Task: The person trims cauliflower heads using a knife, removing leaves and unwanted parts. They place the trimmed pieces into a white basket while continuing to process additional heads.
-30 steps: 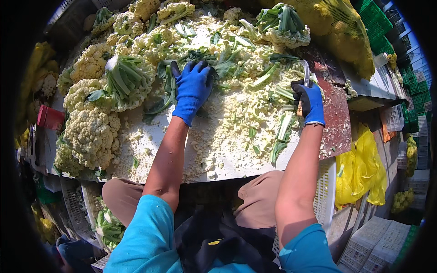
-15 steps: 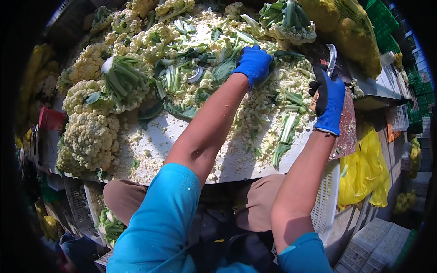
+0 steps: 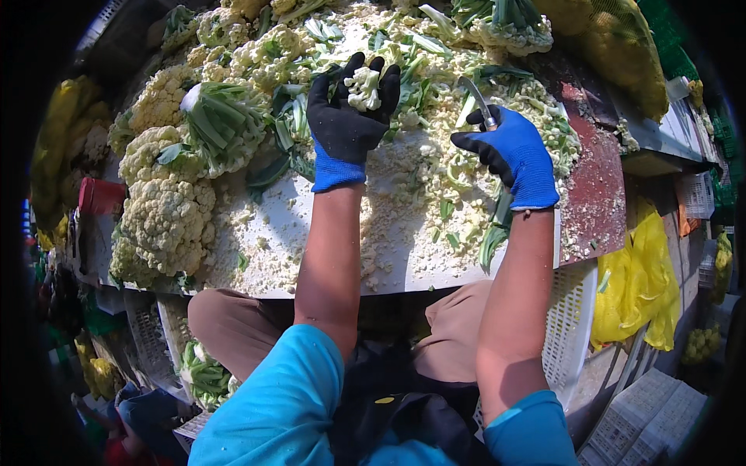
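Observation:
My left hand [image 3: 347, 128], in a blue glove with a black palm, is turned palm up over the table. A small pale cauliflower floret [image 3: 364, 89] rests in its curled fingers. My right hand [image 3: 513, 151], gloved alike, grips a knife with a short curved blade [image 3: 476, 99]; the blade points up and left, and most of the handle is hidden in the fist. Below both hands lie cauliflower crumbs [image 3: 412, 198] and cut green leaves [image 3: 497, 229].
Whole cauliflower heads [image 3: 167, 221] are heaped on the left of the white table [image 3: 280, 225]. Another head [image 3: 513, 31] sits at the far right, near a yellow net sack [image 3: 622, 46]. A red container [image 3: 101, 196] stands at the left edge; yellow bags [image 3: 641, 279] hang at the right.
My left hand has come back from the leafy scraps, turned palm up, and now shows a floret. My right hand has moved left with the knife, toward the left hand.

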Demonstrator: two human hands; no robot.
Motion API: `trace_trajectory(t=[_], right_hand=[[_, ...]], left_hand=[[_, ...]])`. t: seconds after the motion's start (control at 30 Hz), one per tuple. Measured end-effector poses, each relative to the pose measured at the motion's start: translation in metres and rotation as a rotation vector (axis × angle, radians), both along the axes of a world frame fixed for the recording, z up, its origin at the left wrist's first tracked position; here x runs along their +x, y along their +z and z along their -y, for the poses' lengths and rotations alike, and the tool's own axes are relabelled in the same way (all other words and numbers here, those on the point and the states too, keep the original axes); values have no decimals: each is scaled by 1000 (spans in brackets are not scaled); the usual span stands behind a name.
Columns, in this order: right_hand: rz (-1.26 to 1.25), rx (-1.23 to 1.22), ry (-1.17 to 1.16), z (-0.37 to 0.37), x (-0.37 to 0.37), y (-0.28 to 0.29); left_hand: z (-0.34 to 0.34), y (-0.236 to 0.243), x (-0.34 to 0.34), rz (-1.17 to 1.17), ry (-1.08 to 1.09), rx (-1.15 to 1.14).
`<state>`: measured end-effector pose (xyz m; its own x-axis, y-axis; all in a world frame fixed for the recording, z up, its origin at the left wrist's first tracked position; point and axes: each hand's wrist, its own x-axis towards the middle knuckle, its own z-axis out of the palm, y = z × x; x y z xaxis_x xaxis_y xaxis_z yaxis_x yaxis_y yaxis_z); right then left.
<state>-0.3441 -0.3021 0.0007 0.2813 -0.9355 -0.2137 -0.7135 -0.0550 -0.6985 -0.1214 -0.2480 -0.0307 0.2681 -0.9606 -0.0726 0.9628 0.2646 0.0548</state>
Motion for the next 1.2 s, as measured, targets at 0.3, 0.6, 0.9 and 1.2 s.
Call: trace_trajectory(t=[0.3, 0.6, 0.9, 1.2], right_hand=[[259, 138, -112, -11, 16, 6], [661, 108, 114, -53, 49, 66], [759, -535, -401, -43, -116, 90], [728, -550, -688, -56, -200, 65]], left_hand=[[-47, -16, 7, -135, -98, -153], [-67, -7, -30, 710, -132, -62], [-96, 44, -206, 1452, -446, -429], [-51, -39, -116, 2948, 327, 169]])
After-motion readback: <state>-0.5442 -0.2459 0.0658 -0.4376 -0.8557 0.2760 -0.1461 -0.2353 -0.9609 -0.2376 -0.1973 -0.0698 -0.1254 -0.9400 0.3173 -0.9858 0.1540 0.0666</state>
